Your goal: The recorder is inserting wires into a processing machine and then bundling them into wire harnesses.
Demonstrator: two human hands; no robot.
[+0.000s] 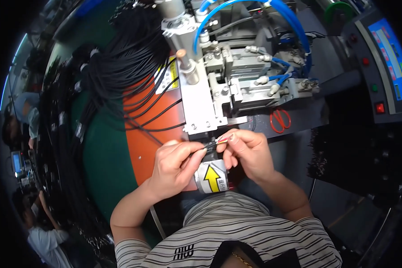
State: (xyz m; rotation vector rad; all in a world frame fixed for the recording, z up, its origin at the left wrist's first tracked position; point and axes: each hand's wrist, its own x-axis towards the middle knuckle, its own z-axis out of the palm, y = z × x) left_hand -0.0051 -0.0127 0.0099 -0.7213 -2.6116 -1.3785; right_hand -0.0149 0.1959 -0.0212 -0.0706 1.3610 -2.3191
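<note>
Both of my hands meet in front of the metal machine point(200, 105), close to its front edge. My left hand point(174, 166) is closed in a pinch on the end of a black cable point(210, 145). From that end come thin coloured wires point(221, 140), red and pale ones among them. My right hand point(255, 156) pinches these wires between thumb and forefinger, its other fingers curled. The wire tips are partly hidden by the fingers. Just below the hands is a whitish cylinder point(203, 183) bearing a yellow arrow.
A thick bundle of black cables point(120, 73) lies left of the machine, some strands crossing the orange surface point(140, 156). Blue air tubes point(299, 33) arch over the machine. Red looped handles point(279, 121) lie at right, below a control panel point(384, 71). Another person point(49, 243) sits far left.
</note>
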